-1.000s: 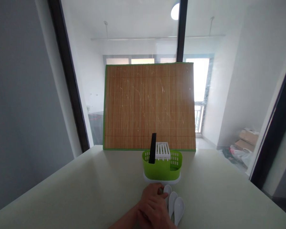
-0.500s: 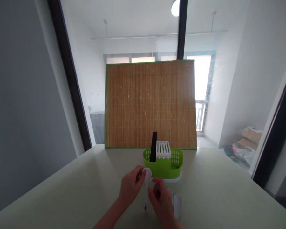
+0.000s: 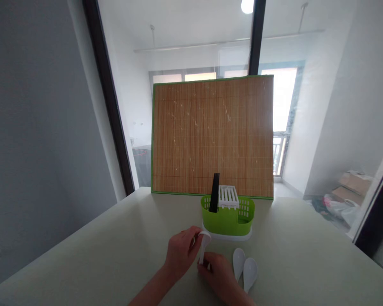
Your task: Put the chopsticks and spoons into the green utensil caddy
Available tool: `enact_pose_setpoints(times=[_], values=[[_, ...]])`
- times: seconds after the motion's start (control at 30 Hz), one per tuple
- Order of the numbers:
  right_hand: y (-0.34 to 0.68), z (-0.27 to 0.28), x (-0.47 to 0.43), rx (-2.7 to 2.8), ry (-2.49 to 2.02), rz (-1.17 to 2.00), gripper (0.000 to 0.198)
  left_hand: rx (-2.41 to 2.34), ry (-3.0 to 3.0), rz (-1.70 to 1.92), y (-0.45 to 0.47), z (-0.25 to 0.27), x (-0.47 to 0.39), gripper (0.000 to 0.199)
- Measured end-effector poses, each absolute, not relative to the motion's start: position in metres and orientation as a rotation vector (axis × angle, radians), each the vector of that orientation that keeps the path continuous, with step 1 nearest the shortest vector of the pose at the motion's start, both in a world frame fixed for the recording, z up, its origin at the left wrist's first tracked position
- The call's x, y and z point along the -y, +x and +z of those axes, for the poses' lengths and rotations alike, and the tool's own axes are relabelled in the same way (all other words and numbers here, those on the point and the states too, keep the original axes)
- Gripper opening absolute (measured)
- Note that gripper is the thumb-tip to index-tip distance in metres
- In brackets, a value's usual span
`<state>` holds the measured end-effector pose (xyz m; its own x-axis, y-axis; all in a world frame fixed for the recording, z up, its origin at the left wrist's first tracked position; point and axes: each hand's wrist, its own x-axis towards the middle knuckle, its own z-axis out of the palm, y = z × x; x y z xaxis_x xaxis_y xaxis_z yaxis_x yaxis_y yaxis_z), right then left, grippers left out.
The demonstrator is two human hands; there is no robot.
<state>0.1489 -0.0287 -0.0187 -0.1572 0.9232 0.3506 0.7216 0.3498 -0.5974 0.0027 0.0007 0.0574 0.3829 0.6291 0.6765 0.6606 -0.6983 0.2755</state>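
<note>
White spoon (image 3: 204,245) pinched between left hand (image 3: 180,254) fingers at bowl, right hand (image 3: 217,274) fingers at handle.

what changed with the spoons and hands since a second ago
One white spoon was lifted out of the row of three; both hands now hold it, the left hand at the bowl end, the right hand at the handle. Earlier the hands lay together over the row. Two spoons stay on the table, and the green caddy with its black utensil is unchanged.
</note>
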Motion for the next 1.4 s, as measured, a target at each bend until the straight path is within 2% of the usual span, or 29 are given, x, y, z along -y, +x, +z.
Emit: enact_pose_setpoints(times=[0.27, 0.4, 0.53, 0.63, 0.97, 1.4], values=[[0.153, -0.018, 0.028, 1.949, -1.453, 0.461, 0.012, 1.124, -2.518, -1.290, -0.003, 0.062, -0.002, 0.015], [0.160, -0.015, 0.025, 1.910, -1.455, 0.482, 0.028, 1.221, -2.296, -1.535, -0.014, 0.110, -0.018, 0.015], [0.164, -0.014, 0.022, 1.877, -1.468, 0.475, 0.024, 1.272, -2.126, -1.756, -0.007, 0.165, -0.054, 0.021], [0.163, -0.014, 0.024, 1.878, -1.465, 0.467, 0.023, 1.292, -2.144, -1.709, 0.012, 0.181, -0.086, 0.024], [0.161, -0.006, 0.031, 1.932, -1.446, 0.445, 0.023, 1.607, -2.360, -1.111, 0.058, 0.134, -0.143, 0.027], [0.159, -0.006, 0.032, 1.976, -1.459, 0.424, 0.022, 1.680, -2.464, -0.959, 0.064, 0.103, -0.149, 0.023]])
